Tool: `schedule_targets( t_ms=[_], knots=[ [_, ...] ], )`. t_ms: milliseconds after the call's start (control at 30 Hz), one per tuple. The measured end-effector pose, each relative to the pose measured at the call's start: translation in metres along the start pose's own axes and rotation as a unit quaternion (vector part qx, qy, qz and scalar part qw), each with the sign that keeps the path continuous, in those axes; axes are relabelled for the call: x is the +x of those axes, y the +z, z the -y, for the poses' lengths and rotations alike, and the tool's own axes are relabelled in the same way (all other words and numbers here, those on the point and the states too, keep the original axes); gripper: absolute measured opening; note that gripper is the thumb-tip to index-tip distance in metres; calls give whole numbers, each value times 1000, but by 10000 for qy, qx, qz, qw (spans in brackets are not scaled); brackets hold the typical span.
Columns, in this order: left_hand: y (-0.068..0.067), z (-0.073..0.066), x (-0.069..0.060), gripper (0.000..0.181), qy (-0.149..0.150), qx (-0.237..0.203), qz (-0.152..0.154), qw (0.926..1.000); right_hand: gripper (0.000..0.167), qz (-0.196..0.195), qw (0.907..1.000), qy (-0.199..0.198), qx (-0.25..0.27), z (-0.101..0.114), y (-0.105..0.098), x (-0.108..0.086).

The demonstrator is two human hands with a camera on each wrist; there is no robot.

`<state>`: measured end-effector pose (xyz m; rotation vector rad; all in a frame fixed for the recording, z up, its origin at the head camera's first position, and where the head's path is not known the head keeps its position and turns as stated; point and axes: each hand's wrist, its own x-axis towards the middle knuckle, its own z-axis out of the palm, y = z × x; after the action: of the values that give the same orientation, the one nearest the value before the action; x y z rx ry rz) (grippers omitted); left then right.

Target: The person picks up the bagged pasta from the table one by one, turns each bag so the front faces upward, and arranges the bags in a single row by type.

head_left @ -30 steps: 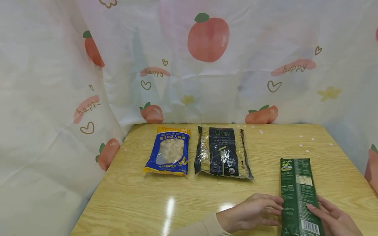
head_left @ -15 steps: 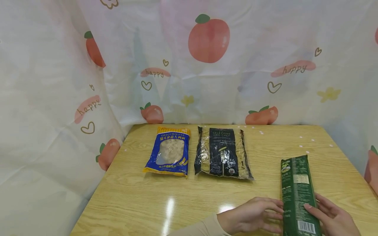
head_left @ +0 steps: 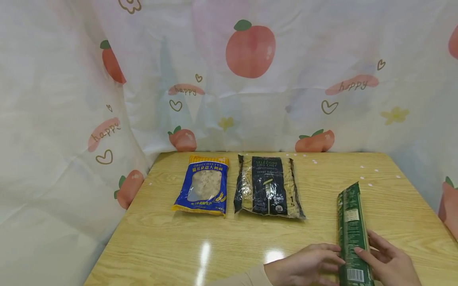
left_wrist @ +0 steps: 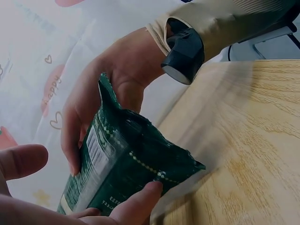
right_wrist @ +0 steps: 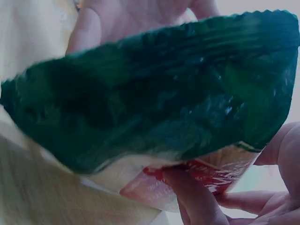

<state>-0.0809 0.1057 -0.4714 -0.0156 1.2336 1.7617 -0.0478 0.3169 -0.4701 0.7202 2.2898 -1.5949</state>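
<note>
A long green spaghetti package (head_left: 352,234) stands tilted on its side at the right of the table, its barcode near the bottom. My right hand (head_left: 393,260) grips its right side, thumb across the printed face and fingers behind. On the other side, my left hand (head_left: 304,262) touches the package with fairly straight fingers. In the left wrist view, left fingertips (left_wrist: 138,204) rest against the package near its crimped end. The right wrist view is filled by the green end of the package and its red-and-tan side, with right-hand fingers (right_wrist: 199,197) on that side.
A blue orecchiette bag (head_left: 205,186) and a black penne bag (head_left: 268,186) lie side by side toward the back of the wooden table (head_left: 171,246). A printed curtain (head_left: 250,111) hangs behind and to the left. Small white flecks dot the back right.
The spaghetti package has turned from lying face up toward its edge and shifted slightly left. My right hand has moved left with it; the left hand stays alongside. Both other bags keep their places.
</note>
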Motion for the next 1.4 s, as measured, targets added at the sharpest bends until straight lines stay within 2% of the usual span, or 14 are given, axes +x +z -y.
schedule_targets(
  t_ms=[233,433,567,733,833,1033,1100,1167,1267,1400],
  knots=[
    [-2,-1,1,35,-200,-26,144,9997,95,81,9995,-202,-221,4,12,-3],
    [-4,-1,1,33,-161,-9,261,9995,93,109,9994,-324,39,7,22,-6],
    [-5,-1,3,32,-122,-39,307,9994,89,127,9985,-537,-18,9,28,-8],
    [-6,1,3,34,-127,-95,437,9989,82,103,9965,-740,-381,10,33,-10],
    [-8,2,4,36,-112,-57,525,9985,76,-37,9926,-981,-711,9,36,-10],
    [-8,6,8,50,256,-177,582,9978,65,-359,9815,-1481,-1161,3,43,-7],
    [-8,6,8,53,326,-156,579,9977,64,-379,9813,-1542,-1085,2,43,-7],
    [-8,5,7,54,285,-93,527,9982,65,-322,9856,-1455,-800,1,42,-6],
    [-7,3,6,52,201,-37,432,9989,67,-209,9937,-1094,-130,0,36,-5],
    [-6,1,3,47,256,-77,373,9989,69,-314,9970,-608,351,-1,26,0]
  ],
)
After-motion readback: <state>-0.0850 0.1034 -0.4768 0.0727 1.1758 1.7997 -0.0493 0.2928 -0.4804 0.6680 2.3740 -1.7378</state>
